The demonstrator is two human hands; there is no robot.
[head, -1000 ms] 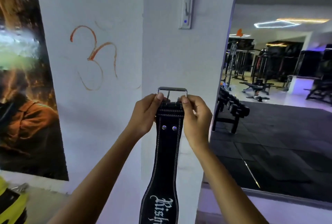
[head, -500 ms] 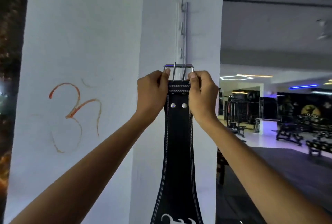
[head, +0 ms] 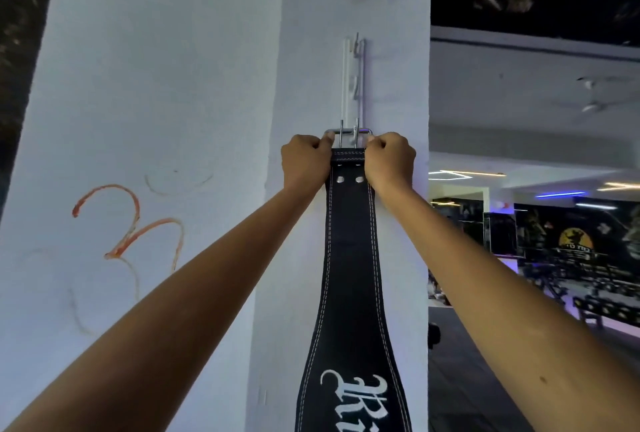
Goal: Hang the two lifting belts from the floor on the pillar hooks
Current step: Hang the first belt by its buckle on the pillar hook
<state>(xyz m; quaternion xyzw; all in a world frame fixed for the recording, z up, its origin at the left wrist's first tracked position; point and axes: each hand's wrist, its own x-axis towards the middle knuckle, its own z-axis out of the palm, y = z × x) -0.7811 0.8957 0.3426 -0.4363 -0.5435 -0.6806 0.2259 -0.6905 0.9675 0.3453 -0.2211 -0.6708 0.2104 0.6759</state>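
Note:
A black lifting belt (head: 351, 258) with white stitching and white lettering hangs straight down against the white pillar (head: 311, 50). Its steel buckle (head: 349, 135) is at the top, held up against the lower end of a vertical metal hook rail (head: 354, 78) fixed to the pillar. My left hand (head: 306, 163) grips the belt's top left corner beside the buckle. My right hand (head: 389, 161) grips the top right corner. Whether the buckle sits on a hook cannot be told. A second belt is not in view.
An orange painted symbol (head: 131, 227) marks the pillar's left face. To the right a gym hall opens with weight racks and benches (head: 588, 293) and ceiling lights (head: 464, 174). A dark wall strip (head: 20, 16) lies at far left.
Both hands have raised the belt's buckle up the pillar to the lower end of the hook rail. My view has tilted upward with it.

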